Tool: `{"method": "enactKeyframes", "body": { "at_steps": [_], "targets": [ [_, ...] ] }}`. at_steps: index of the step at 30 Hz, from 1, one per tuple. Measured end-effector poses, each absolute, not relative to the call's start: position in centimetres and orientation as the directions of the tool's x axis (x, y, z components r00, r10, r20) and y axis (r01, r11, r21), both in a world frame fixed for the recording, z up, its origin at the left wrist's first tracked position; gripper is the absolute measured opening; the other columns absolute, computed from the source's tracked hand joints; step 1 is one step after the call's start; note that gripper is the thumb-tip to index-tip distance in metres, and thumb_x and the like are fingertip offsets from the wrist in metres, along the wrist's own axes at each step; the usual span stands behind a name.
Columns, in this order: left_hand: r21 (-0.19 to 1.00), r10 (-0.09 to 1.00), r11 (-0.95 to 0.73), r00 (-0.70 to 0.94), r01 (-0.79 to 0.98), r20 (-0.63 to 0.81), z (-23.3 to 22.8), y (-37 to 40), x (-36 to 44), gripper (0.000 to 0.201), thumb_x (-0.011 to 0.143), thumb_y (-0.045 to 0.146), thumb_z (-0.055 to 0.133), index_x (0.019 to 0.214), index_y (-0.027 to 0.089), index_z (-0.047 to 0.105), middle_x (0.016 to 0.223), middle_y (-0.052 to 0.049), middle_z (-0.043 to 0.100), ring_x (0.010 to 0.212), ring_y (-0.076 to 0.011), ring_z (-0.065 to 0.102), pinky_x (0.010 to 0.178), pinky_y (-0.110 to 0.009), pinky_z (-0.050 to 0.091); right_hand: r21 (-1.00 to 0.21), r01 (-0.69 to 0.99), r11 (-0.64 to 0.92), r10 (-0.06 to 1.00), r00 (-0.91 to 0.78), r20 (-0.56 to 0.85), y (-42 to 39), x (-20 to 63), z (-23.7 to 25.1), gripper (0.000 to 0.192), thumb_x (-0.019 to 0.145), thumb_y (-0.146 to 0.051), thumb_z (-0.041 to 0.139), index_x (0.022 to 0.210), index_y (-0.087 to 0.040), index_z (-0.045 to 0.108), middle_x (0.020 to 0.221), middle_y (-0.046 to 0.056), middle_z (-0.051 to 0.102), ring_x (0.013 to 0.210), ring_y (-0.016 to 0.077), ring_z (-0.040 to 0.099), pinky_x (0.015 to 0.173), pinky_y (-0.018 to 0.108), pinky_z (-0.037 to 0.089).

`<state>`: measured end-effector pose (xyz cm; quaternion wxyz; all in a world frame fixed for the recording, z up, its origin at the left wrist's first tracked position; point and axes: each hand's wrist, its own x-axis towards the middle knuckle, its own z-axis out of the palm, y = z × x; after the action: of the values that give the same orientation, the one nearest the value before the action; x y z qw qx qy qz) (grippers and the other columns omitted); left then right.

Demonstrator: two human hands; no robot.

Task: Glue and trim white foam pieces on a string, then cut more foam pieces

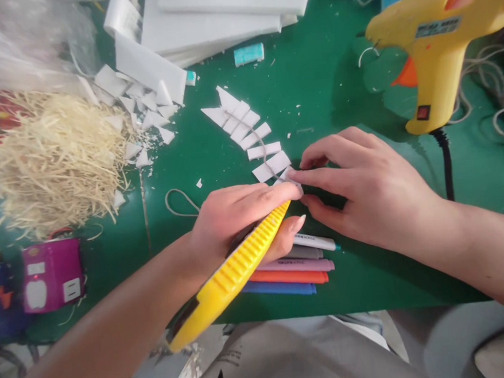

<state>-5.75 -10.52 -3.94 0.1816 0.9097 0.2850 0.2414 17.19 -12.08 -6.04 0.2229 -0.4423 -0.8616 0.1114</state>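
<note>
Your left hand (223, 217) grips a yellow tool (238, 270), while your right hand (374, 180) meets the near end of the white pieces (243, 129).

The pieces lie in a curved row on your green worktop (397, 285), a thin cord (265, 153) running over them; your left index finger reaches that same end. Your right fingers are bent, thumb and index set close together, but the last piece is largely covered, so you cannot fairly tell whether they pinch it. Markers (290, 277) lie side by side just below your hands, the glue gun (436, 49) stands beyond your right hand, and white scraps (152, 120) sit beside the straw (56, 168) on your left.
</note>
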Motion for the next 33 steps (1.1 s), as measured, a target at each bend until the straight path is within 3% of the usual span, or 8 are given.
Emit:
{"method": "enactKeyframes", "body": {
  "at_steps": [6,11,18,24,33],
  "targets": [
    [0.523,0.679,-0.71,0.657,0.472,0.328,-3.8,-10.8,-6.0,0.021,0.098,0.027,0.057,0.109,0.023,0.074,0.094,0.001,0.083,0.079,-0.015,0.079,0.084,-0.02,0.065,-0.411,0.716,0.564,0.825,-0.486,0.288,-12.2,17.1,-6.0,0.025,0.097,-0.023,0.059,0.11,-0.023,0.08,0.108,0.01,0.076,0.094,0.0242,0.063,0.077,0.04,0.049],
    [0.512,0.673,-0.712,0.675,0.481,0.303,-4.1,-10.6,-6.0,0.022,0.098,0.027,0.057,0.11,0.021,0.074,0.096,0.0,0.083,0.081,-0.0149,0.079,0.084,-0.019,0.065,-0.385,0.692,0.61,0.792,-0.529,0.304,-12.1,17.3,-6.1,0.025,0.097,-0.022,0.059,0.112,-0.022,0.079,0.112,0.009,0.077,0.099,0.0243,0.065,0.081,0.04,0.049],
    [0.49,0.658,-0.745,0.623,0.453,0.424,-5.4,-10.5,-5.9,0.025,0.099,0.03,0.053,0.107,0.022,0.075,0.094,0.001,0.083,0.077,-0.0133,0.078,0.08,-0.018,0.064,-0.302,0.679,0.669,0.739,-0.566,0.366,-12.0,17.3,-6.3,0.023,0.098,-0.018,0.058,0.11,-0.021,0.077,0.114,0.008,0.079,0.101,0.0245,0.068,0.084,0.041,0.051],
    [0.48,0.655,-0.74,0.665,0.471,0.359,-4.8,-10.6,-5.8,0.021,0.099,0.026,0.055,0.107,0.019,0.074,0.096,0.0,0.083,0.079,-0.013,0.078,0.082,-0.017,0.062,-0.261,0.67,0.695,0.712,-0.587,0.385,-11.9,17.3,-6.3,0.021,0.098,-0.018,0.058,0.107,-0.02,0.076,0.112,0.007,0.081,0.099,0.0241,0.071,0.085,0.041,0.054],
    [0.567,0.662,-0.745,0.503,0.352,0.556,-5.1,-10.8,-7.4,0.024,0.1,0.032,0.057,0.116,0.023,0.073,0.087,0.001,0.079,0.059,-0.0116,0.069,0.065,-0.022,0.063,-0.305,0.641,0.704,0.705,-0.576,0.414,-11.8,17.5,-5.9,0.027,0.097,-0.011,0.055,0.113,-0.02,0.075,0.107,0.006,0.082,0.094,0.0207,0.074,0.086,0.039,0.055]
  ]
}}
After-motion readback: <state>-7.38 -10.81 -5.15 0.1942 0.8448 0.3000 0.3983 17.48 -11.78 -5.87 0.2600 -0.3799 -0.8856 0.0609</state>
